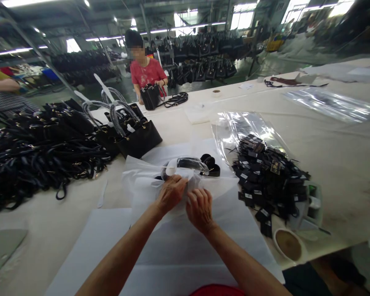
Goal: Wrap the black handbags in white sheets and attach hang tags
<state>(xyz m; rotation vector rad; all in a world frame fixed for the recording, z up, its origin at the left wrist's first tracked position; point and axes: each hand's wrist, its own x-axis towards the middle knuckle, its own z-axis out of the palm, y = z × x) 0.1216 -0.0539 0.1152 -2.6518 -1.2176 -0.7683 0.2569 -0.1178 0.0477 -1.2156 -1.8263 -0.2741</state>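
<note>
My left hand (172, 192) is closed, its fingers pinching thin white tissue paper (148, 187) at the middle of the table. Close by on the right, my right hand (200, 209) has curled fingers pressed on the same paper. Just beyond both hands, a handbag handle (191, 164) wrapped in clear plastic rises out of the tissue; most of the bag itself is hidden under it. A coiled black strap (214, 169) lies beside the handle. Larger white sheets (203, 263) are spread beneath my hands and forearms.
Black handbags (142, 139) with wrapped handles stand ahead left, beside a heap of black straps (33, 156). At right lie piled black tags (265, 176), clear plastic bags (253, 123) and a tape roll (288, 245). Across the table a person (148, 72) handles a black bag (151, 96).
</note>
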